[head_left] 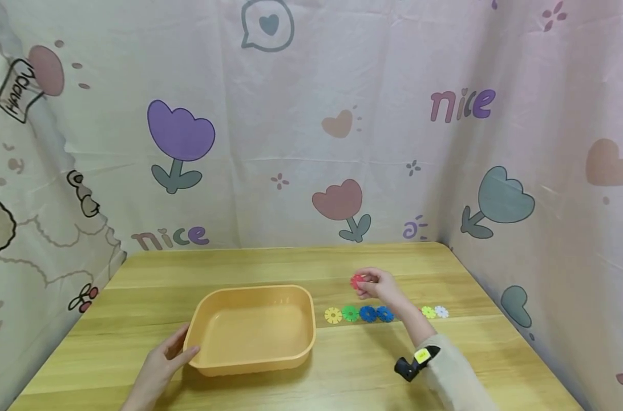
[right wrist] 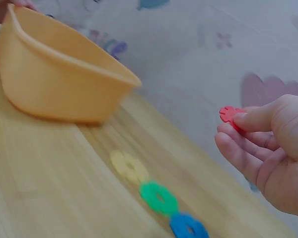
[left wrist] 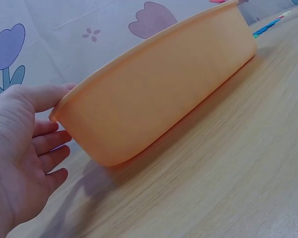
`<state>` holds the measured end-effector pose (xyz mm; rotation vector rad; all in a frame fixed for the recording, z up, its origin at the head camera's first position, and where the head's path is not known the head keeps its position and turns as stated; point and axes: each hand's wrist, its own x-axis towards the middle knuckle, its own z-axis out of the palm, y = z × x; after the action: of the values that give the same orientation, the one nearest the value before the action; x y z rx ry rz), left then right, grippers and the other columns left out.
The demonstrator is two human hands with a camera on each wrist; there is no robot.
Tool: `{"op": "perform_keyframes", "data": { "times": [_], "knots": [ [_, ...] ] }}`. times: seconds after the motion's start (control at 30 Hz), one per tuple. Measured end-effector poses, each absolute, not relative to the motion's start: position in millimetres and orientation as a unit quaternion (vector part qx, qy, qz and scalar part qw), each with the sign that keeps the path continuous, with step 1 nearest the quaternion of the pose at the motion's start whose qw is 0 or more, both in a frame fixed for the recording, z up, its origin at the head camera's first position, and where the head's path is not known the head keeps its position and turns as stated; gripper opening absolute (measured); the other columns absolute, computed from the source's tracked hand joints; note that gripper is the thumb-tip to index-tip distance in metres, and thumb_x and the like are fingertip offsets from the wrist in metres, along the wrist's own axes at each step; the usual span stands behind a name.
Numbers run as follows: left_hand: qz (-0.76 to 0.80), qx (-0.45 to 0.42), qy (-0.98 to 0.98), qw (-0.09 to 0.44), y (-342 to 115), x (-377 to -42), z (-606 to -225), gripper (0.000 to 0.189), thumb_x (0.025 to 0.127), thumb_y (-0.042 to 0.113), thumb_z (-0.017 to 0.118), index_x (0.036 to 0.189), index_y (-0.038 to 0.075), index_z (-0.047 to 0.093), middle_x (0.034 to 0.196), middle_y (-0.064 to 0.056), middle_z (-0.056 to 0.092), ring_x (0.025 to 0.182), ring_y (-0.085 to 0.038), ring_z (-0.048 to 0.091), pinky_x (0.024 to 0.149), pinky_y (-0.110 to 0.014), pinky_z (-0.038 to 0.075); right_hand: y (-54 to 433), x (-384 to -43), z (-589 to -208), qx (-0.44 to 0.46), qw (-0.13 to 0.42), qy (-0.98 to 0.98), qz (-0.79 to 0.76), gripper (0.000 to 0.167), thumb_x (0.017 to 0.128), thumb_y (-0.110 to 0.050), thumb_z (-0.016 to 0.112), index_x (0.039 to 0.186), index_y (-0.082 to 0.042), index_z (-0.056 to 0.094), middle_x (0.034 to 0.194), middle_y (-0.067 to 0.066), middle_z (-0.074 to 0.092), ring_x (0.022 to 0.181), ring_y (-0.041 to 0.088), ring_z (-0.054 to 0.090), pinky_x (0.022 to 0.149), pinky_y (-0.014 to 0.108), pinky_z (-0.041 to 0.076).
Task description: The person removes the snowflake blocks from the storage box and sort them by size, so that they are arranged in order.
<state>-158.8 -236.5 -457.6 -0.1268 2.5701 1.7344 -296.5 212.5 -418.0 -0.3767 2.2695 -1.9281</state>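
Between thumb and fingers, my right hand (head_left: 378, 286) pinches a red snowflake-shaped plastic disc (right wrist: 230, 114), raised above the table. My left hand (left wrist: 27, 144) holds the near-left corner of an orange-yellow plastic basin (head_left: 250, 365) by its rim. Right of the basin, a row of discs lies on the table: a yellow disc (head_left: 334, 315), a green disc (head_left: 344, 313), two blue discs (right wrist: 179, 229), a yellow-green disc (head_left: 428, 312) and a white disc (head_left: 441, 311). My right forearm covers part of this row; a sliver of red shows beside it.
The wooden table (head_left: 270, 394) reaches back to a patterned curtain (head_left: 280, 142), which also hangs along both sides. A black wrist camera (head_left: 407, 369) is strapped over my right sleeve. The basin's inside shows no pieces.
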Motion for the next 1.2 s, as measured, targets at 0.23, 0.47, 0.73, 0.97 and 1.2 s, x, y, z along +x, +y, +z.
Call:
{"op": "perform_keyframes", "data": {
  "times": [0.23, 0.47, 0.73, 0.97, 1.2],
  "knots": [
    [0.568, -0.038, 0.822, 0.007, -236.2, -158.1, -460.1, 0.068, 0.092, 0.028, 0.059, 0.144, -0.002, 0.026, 0.145, -0.023, 0.029, 0.118, -0.003, 0.040, 0.081, -0.005, 0.036, 267.9, -287.4, -436.6, -0.042, 0.058, 0.745, -0.663, 0.037, 0.088, 0.004, 0.057, 0.119, 0.016, 0.041, 0.086, 0.010, 0.060, 0.076, 0.024, 0.066, 0.069, 0.033, 0.056],
    [0.580, -0.036, 0.814, 0.001, -236.9, -157.7, -463.1, 0.068, 0.092, 0.026, 0.059, 0.144, -0.003, 0.025, 0.144, -0.024, 0.029, 0.100, 0.019, 0.038, 0.081, -0.006, 0.038, 313.0, -273.4, -445.7, -0.010, 0.022, 0.741, -0.671, 0.038, 0.092, 0.002, 0.052, 0.125, 0.017, 0.041, 0.089, 0.007, 0.058, 0.074, 0.016, 0.065, 0.068, 0.026, 0.056],
    [0.589, -0.028, 0.807, -0.010, -235.3, -157.0, -465.1, 0.067, 0.091, 0.022, 0.060, 0.143, -0.005, 0.027, 0.143, -0.024, 0.030, 0.102, 0.017, 0.038, 0.081, -0.006, 0.038, 365.2, -260.5, -449.9, 0.042, -0.026, 0.742, -0.669, 0.024, 0.093, 0.000, 0.052, 0.114, -0.004, 0.061, 0.079, -0.003, 0.061, 0.071, 0.010, 0.061, 0.067, 0.025, 0.054],
    [0.589, -0.027, 0.807, -0.010, -235.1, -158.1, -462.5, 0.068, 0.091, 0.023, 0.060, 0.143, -0.004, 0.026, 0.143, -0.024, 0.029, 0.096, 0.023, 0.035, 0.081, -0.006, 0.039, 396.1, -257.2, -457.1, 0.120, -0.046, 0.748, -0.652, 0.024, 0.091, -0.003, 0.056, 0.111, 0.009, 0.053, 0.075, -0.004, 0.060, 0.067, 0.005, 0.061, 0.063, 0.023, 0.054],
    [0.583, -0.027, 0.812, -0.014, -235.1, -159.6, -461.6, 0.067, 0.091, 0.024, 0.061, 0.143, -0.004, 0.028, 0.143, -0.024, 0.030, 0.097, 0.023, 0.034, 0.080, -0.004, 0.037, 405.8, -254.9, -464.2, 0.165, -0.077, 0.781, -0.598, 0.025, 0.088, -0.001, 0.057, 0.106, 0.015, 0.051, 0.070, -0.004, 0.061, 0.060, 0.005, 0.061, 0.056, 0.022, 0.054]
  ]
}}
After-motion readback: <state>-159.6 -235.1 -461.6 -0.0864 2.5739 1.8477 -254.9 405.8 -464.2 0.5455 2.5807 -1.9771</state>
